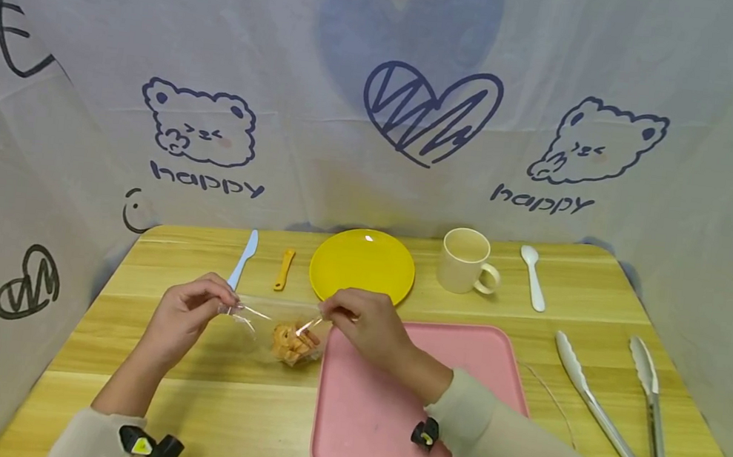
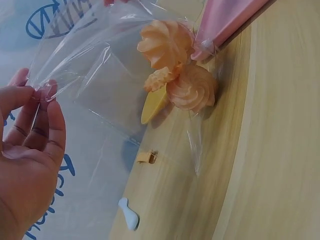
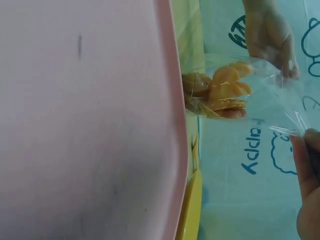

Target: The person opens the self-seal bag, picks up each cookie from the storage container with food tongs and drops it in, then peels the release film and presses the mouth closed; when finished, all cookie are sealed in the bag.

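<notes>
A clear plastic bag (image 2: 107,75) holding several swirled, golden-brown piped cookies (image 1: 292,344) hangs between my two hands, left of the pink tray. With thumb and fingers my left hand (image 1: 179,320) pinches one upper corner of the bag. My right hand (image 1: 372,330) pinches the opposite upper corner, above the tray's far left corner. The bag's top edge stretches between the hands. In the right wrist view, the cookies (image 3: 227,90) sit bunched at the bottom of the bag, beside the tray rim.
The pink tray (image 1: 401,411) lies under my right forearm. Along the back stand a light blue knife (image 1: 244,259), a small orange-yellow strip (image 1: 284,270), a yellow plate (image 1: 363,262), a cream mug (image 1: 461,268) and a white spoon (image 1: 533,276). Spread tongs (image 1: 657,430) lie at right.
</notes>
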Available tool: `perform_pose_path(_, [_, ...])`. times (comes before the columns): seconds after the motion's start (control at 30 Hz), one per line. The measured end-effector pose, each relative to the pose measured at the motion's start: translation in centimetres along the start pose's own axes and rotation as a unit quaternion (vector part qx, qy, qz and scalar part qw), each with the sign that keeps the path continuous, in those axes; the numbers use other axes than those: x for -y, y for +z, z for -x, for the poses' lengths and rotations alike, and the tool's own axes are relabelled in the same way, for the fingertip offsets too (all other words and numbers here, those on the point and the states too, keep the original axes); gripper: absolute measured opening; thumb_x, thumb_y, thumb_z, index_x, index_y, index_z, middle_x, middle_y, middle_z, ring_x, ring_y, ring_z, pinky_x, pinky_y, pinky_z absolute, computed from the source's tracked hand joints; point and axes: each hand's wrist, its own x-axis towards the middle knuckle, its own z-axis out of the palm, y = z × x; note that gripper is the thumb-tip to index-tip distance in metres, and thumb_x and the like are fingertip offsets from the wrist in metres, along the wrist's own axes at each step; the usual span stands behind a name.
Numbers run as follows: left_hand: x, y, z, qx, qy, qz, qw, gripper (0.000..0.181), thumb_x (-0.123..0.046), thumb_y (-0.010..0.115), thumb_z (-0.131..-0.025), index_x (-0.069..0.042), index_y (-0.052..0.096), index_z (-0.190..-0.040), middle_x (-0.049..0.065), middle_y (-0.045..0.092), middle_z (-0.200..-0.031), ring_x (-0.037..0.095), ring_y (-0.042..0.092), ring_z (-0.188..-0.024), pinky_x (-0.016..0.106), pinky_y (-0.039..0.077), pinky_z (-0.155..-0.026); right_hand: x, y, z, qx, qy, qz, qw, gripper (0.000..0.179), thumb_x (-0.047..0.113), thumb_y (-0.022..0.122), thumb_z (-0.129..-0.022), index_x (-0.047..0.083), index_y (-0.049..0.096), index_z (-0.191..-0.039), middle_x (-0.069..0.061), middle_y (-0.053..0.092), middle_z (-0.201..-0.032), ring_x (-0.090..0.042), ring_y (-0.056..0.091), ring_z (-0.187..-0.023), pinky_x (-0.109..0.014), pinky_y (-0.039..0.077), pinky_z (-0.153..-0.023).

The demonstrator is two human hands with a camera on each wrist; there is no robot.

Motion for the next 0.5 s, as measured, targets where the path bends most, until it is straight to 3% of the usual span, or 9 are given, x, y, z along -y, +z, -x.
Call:
perform_pose_path(0.23, [-0.42, 0.09, 0.11, -0.004, -0.019, -0.044, 0.9988, 0.022, 0.004, 0.048, -0.107, 0.018, 0.065, -0.101, 0.003, 0.066, -0.104, 0.014, 0.066, -0.094, 0.023, 0.062, -0.083, -0.26, -0.46, 0.06, 0.023, -0.058, 0.028, 0.9976, 0.012, -0.005, 0.076, -0.090, 0.005, 0.077, -0.096, -0.004, 0.077, -0.097, -0.015, 0.072, -0.091, -0.019, 0.061, -0.086])
perform_pose_path(0.37, [-0.62, 0.44, 0.11, -0.023, -0.022, -0.107, 0.9938, 0.015, 0.003, 0.058, -0.104, 0.015, 0.066, -0.100, 0.002, 0.066, -0.102, 0.011, 0.065, -0.093, 0.019, 0.060, -0.080, -0.45, -0.52, 0.22, 0.048, -0.046, 0.036, 0.9971, 0.014, -0.001, 0.071, -0.094, 0.006, 0.077, -0.104, -0.003, 0.076, -0.104, -0.013, 0.071, -0.094, -0.017, 0.060, -0.085])
perform_pose_path(0.5, [-0.76, 0.97, 0.00, -0.037, -0.025, -0.178, 0.9831, 0.004, 0.006, 0.070, -0.095, 0.007, 0.066, -0.096, 0.005, 0.064, -0.100, 0.010, 0.062, -0.087, 0.016, 0.058, -0.072, -0.47, 0.02, 0.25, 0.049, -0.015, 0.026, 0.9983, 0.006, 0.008, 0.074, -0.095, 0.007, 0.075, -0.101, -0.001, 0.074, -0.097, -0.010, 0.067, -0.086, -0.016, 0.060, -0.078])
